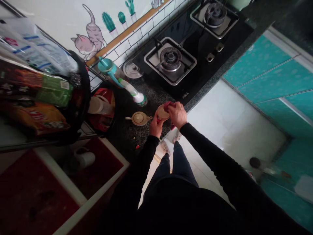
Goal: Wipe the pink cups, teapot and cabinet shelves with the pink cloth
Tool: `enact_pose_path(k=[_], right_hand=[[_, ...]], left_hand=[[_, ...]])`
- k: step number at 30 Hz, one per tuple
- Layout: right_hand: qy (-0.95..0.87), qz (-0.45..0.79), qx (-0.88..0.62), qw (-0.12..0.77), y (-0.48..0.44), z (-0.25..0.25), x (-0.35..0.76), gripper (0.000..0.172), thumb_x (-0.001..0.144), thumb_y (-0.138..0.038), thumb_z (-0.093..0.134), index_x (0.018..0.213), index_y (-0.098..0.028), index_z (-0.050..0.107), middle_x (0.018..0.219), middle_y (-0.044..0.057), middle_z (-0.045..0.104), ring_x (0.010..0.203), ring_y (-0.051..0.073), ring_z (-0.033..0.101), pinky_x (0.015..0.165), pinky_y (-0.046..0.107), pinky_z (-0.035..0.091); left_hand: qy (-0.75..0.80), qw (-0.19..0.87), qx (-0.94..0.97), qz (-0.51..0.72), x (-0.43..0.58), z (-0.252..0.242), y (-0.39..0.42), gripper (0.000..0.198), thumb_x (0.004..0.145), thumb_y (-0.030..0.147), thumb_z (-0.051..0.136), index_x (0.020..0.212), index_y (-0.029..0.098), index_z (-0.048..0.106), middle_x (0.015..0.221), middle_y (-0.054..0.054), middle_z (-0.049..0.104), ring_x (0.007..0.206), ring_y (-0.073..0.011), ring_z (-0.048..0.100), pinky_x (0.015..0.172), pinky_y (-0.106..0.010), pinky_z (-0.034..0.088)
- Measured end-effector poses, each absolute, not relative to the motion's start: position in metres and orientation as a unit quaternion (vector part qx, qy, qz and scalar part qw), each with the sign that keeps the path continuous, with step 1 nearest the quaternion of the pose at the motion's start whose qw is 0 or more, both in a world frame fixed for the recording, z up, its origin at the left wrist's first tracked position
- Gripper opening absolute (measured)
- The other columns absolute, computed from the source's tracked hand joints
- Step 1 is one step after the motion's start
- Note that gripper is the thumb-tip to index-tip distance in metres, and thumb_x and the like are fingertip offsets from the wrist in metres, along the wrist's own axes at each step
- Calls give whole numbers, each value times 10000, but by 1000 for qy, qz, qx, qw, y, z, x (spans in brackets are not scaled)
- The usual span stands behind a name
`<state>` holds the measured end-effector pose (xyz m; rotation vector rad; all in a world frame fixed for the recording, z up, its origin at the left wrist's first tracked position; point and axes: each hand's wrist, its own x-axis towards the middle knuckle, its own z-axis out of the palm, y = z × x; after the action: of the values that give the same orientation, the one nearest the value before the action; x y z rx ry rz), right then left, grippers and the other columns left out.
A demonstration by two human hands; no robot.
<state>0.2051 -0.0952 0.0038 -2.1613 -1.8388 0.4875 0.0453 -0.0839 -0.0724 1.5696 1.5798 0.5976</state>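
Note:
My left hand (156, 127) is closed around a small beige cup (163, 112), its round mouth facing up. My right hand (178, 115) pinches a dark red cloth (168, 105) against the far right part of the cup's rim. More dark red shows below the right hand, perhaps the same cloth. Both hands are above the front edge of the dark granite counter (127, 135). Left of them on the counter stands a small beige teapot (139, 118) with its lid on, the handle and spout pointing to opposite sides.
Behind the teapot are a white-and-green bottle (138, 97), a turquoise-lidded jug (109, 68) and a metal lid (132, 70). A black gas hob (186, 88) lies to the right. A black rack (85, 88) with food packets and a sink (107, 143) holding a white mug are at left.

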Motion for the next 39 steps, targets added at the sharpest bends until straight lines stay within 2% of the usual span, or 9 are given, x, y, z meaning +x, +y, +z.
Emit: enact_pose_path(k=[4,7,12,18,20,25,31,35,39], right_hand=[[-659,158,-727,111,-109,8,204,333,1048,-275,460,1220,-254,745,1263,136,533,1122,272,460,905,357,456],[-689,174,-700,75,-112,15,185,327,1050,-306,467,1221,-294,746,1314,125,529,1164,279,453,907,356,467],[-750,177,-637,26,-57,28,172,315,1035,-330,506,1212,-259,757,1255,154,558,1169,299,447,863,355,465],[-698,125,-704,27,-50,23,207,341,1053,-370,472,1217,-261,750,1261,138,554,1121,278,459,826,327,441],[-710,119,-694,27,-64,23,205,327,1051,-366,483,1209,-262,751,1276,133,553,1128,278,452,820,326,440],[-806,152,-571,28,-61,23,174,279,1041,-323,531,1147,-255,781,1215,122,591,1133,275,437,912,361,432],[-722,152,-671,69,-30,9,200,312,1037,-386,540,1232,-300,768,1210,109,598,1079,254,488,862,334,450],[-676,127,-716,117,-64,-2,229,332,1037,-336,507,1222,-245,768,1210,120,593,1082,252,510,905,347,465],[-696,134,-691,142,-93,3,233,320,1023,-304,514,1173,-202,777,1275,131,598,1118,254,531,958,356,470]], left_hand=[[632,399,631,207,45,-74,-85,695,950,419,671,1574,197,462,914,-46,758,796,-205,676,748,-286,496],[625,389,648,195,45,-74,-85,644,975,353,616,1583,221,447,986,-50,767,838,-209,690,739,-278,480],[649,352,656,159,48,-71,-83,514,970,266,619,1474,174,581,984,-87,767,874,-224,689,758,-287,454],[635,372,652,182,48,-66,-86,724,954,416,694,1594,211,425,939,-39,762,855,-198,676,731,-268,427],[635,377,651,180,48,-65,-86,672,961,406,685,1565,209,469,936,-40,762,849,-199,675,729,-271,423],[653,363,652,127,48,-64,-83,369,991,316,620,1324,170,684,974,-97,762,892,-249,697,729,-302,425],[643,369,648,177,50,-64,-81,695,953,465,684,1566,214,475,1064,-102,774,956,-265,704,755,-296,433],[638,383,643,182,50,-65,-84,736,955,481,679,1596,216,434,1052,-97,776,938,-253,705,727,-287,421],[635,391,641,180,50,-62,-83,731,960,471,673,1599,215,427,966,-69,774,869,-238,697,702,-283,412]])
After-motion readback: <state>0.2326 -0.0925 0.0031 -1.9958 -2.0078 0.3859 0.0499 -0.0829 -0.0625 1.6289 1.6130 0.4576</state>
